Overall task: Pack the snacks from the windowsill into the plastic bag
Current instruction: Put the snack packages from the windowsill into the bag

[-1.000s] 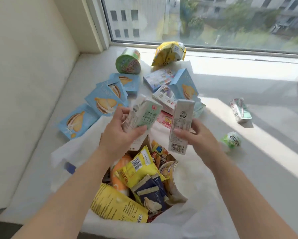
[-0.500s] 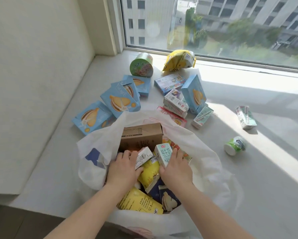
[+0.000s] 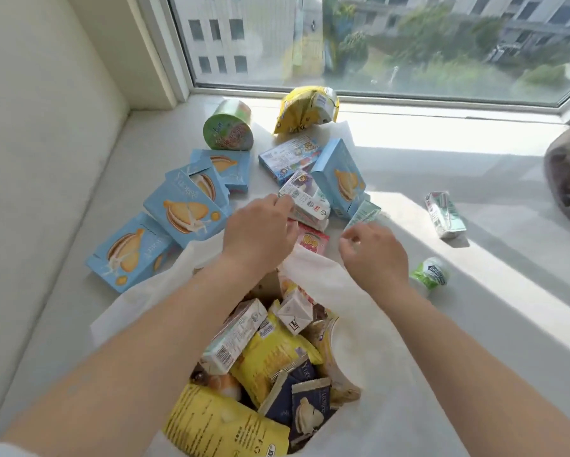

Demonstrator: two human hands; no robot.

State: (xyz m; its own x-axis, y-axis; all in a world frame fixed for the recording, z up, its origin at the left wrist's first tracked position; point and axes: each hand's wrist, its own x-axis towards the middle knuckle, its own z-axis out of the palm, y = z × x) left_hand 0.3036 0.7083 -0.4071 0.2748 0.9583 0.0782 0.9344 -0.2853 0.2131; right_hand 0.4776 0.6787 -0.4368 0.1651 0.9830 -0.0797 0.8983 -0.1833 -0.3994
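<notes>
Both hands reach past the far rim of the plastic bag [image 3: 369, 324], which sits open in the lower middle of the frame and is already crowded with packets and cartons. The left hand [image 3: 260, 232] has its fingers curled onto the small white carton [image 3: 305, 199] at the centre of the pile; whether it truly grips it cannot be told, since the palm hides the contact. The right hand [image 3: 374, 252] hovers loosely curled, holding nothing, just beside a pale green carton [image 3: 362, 214].

The remaining snacks lie on the windowsill [image 3: 408, 153] across the upper middle: blue biscuit boxes [image 3: 184, 206] at the left, a green cup [image 3: 227, 128] and a yellow packet [image 3: 306, 108] near the glass, another green carton [image 3: 445, 214] and a small green bottle [image 3: 431, 273] well apart at the right.

The likeliest trouble is the stack itself: the white carton leans against a blue box [image 3: 339, 179] and overlies a pink packet [image 3: 311, 240], so pulling it out could tip its neighbours. The soft bag rim could also fold inward under the forearms and block the mouth. The bag is near the sill's front edge at the bottom, so a heavy drop may shift it outward.

Open room lies to the right, on the sunlit surface; the wall at the left hems in the blue boxes.
</notes>
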